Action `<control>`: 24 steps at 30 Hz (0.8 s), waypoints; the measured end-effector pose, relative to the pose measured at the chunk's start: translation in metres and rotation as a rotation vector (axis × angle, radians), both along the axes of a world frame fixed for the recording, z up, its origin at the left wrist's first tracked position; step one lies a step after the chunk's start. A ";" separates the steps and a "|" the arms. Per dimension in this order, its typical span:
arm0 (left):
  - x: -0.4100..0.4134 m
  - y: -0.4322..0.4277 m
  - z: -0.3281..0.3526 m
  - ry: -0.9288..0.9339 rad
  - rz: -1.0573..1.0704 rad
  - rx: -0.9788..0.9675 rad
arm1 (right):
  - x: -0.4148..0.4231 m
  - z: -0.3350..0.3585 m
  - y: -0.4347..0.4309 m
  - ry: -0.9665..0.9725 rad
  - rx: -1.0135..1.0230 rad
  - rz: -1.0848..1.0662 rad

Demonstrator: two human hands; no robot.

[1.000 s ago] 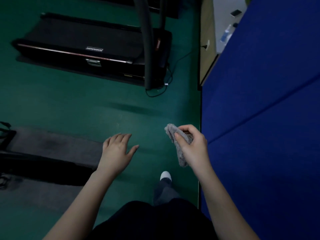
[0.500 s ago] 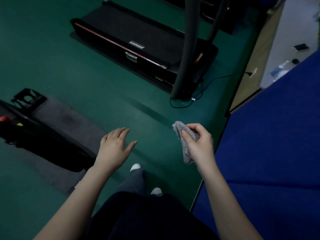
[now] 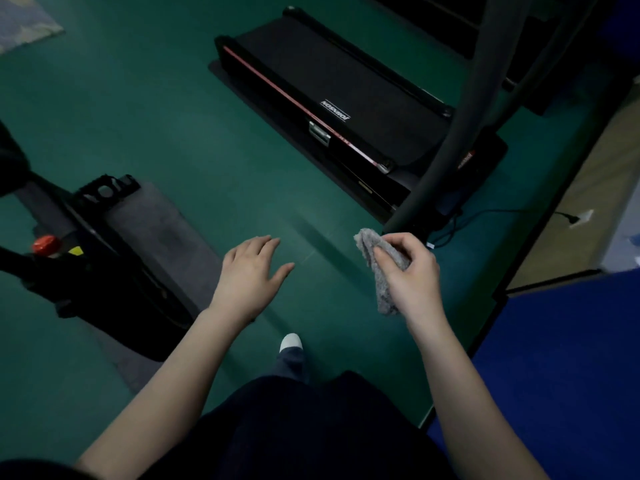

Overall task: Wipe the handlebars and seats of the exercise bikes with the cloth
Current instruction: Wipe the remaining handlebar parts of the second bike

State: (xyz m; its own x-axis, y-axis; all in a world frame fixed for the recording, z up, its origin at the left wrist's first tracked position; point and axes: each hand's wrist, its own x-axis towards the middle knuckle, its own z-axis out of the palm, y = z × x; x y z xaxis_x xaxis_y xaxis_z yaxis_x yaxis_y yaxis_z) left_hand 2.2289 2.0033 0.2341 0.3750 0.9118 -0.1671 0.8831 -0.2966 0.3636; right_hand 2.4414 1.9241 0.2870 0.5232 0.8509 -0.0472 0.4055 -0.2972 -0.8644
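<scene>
Grey cloth (image 3: 384,271): we are holding it up in the air over the floor, touching nothing but our hand, and its lower end is hanging loose.
Right hand (image 3: 412,275): we are pinching the cloth's upper part with the thumb and curled fingers.
Left hand (image 3: 249,271): we are holding it out palm down with the fingers straight and close together and the thumb out. It is gripping nothing.
Floor (image 3: 173,116): green, and we are standing on it. One white shoe toe (image 3: 291,341) is showing between our arms.
Exercise bike (image 3: 104,265): a dark frame sitting at the floor's left edge on a grey mat (image 3: 166,230), with a red knob (image 3: 45,244) on top. It is well apart from the cloth. The left hand is nearer but not touching it.
Treadmill (image 3: 332,95): black, lying toward the floor's far right corner. Its grey upright (image 3: 450,133) is rising just beyond the right hand, and a cable (image 3: 485,216) is trailing at its base.
Blue mat (image 3: 571,358): running along the floor's right edge beside our right arm.
</scene>
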 end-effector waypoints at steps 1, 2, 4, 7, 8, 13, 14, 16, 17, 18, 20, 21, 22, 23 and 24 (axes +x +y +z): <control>-0.001 0.009 0.001 0.008 0.010 -0.001 | 0.000 0.001 0.011 0.009 -0.004 0.014; -0.004 0.017 0.002 0.013 0.027 -0.002 | -0.001 0.001 0.021 0.018 -0.012 0.033; -0.011 0.028 0.004 0.008 0.082 -0.010 | -0.005 0.001 0.041 0.031 -0.033 0.079; -0.023 0.039 0.004 0.019 0.166 -0.034 | -0.011 0.002 0.075 0.035 -0.045 0.154; -0.027 0.042 0.003 0.029 0.196 -0.044 | -0.013 0.003 0.088 0.030 -0.043 0.184; -0.040 0.066 0.001 0.045 0.365 -0.069 | -0.020 0.004 0.154 0.036 -0.026 0.354; -0.040 0.072 0.000 0.044 0.399 -0.067 | -0.020 0.003 0.167 0.035 -0.027 0.388; -0.037 0.085 -0.001 0.037 0.475 -0.070 | -0.018 0.001 0.195 0.035 -0.034 0.462; -0.034 0.092 -0.001 0.030 0.514 -0.069 | -0.016 0.001 0.209 0.036 -0.037 0.502; -0.030 0.100 -0.001 0.023 0.553 -0.066 | -0.013 0.001 0.224 0.035 -0.040 0.543; -0.021 0.119 0.000 0.004 0.625 -0.053 | -0.006 0.002 0.256 0.027 -0.037 0.615; -0.016 0.128 0.001 -0.006 0.655 -0.044 | -0.002 0.003 0.271 0.024 -0.033 0.643; -0.011 0.137 0.001 -0.013 0.681 -0.036 | 0.002 0.004 0.287 0.019 -0.029 0.669; -0.007 0.145 0.002 -0.016 0.706 -0.030 | 0.005 0.004 0.301 0.014 -0.027 0.692; -0.003 0.152 0.002 -0.018 0.735 -0.026 | 0.008 0.004 0.315 0.011 -0.027 0.714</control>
State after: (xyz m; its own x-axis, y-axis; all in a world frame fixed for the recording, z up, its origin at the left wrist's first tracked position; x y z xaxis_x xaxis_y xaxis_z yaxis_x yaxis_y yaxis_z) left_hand 2.2257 2.1552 0.2363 -0.3287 0.9249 -0.1914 0.8447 0.3785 0.3785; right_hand 2.4499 2.2387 0.2911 -0.1619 0.9839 -0.0755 0.5002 0.0159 -0.8657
